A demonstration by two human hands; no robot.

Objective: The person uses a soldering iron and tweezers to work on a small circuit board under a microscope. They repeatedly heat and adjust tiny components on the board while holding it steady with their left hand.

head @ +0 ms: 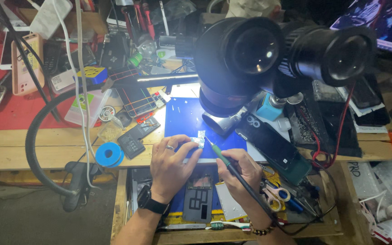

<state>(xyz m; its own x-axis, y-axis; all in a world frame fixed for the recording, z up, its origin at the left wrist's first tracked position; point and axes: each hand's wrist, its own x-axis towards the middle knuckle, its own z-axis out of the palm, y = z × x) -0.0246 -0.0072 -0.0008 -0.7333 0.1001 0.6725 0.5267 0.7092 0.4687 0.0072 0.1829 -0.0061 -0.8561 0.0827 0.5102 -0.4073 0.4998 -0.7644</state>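
Left hand pinches a small circuit board flat on the blue mat, under the microscope; right hand grips a soldering iron like a pen, tip just beside the board; scissors lie near the right wrist; blue solder spool left of the mat.

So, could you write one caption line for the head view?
Under a stereo microscope, left hand steadies a small circuit board while right hand applies a soldering iron.
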